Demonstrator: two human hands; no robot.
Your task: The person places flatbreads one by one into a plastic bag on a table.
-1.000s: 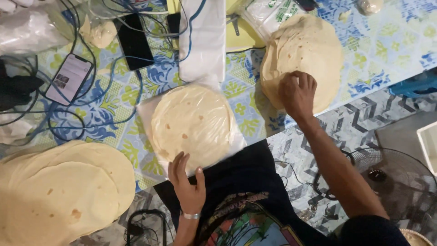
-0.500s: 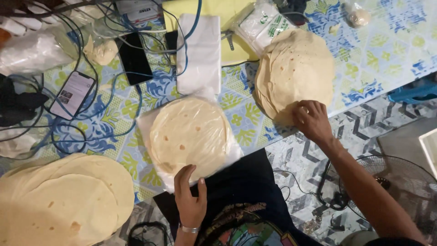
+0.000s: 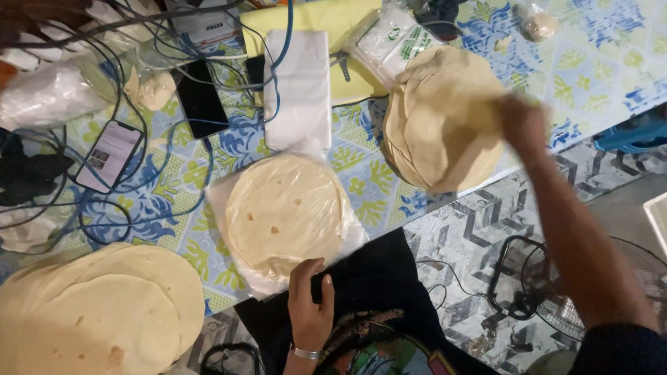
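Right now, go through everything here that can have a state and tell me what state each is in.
Right hand: raised, gripping a flatbread, blurred.
Flatbread: peeled up off the right stack.
Left hand: flat, fingers on the wrapped flatbread's near edge.
Wrapped flatbread: lying flat in clear plastic.
White phone: screen lit.
Black phone: screen dark.
Left stack: lying flat, uncovered.

Right hand (image 3: 522, 125) moved from stack's near edge to far side, lifting top flatbread (image 3: 451, 118)
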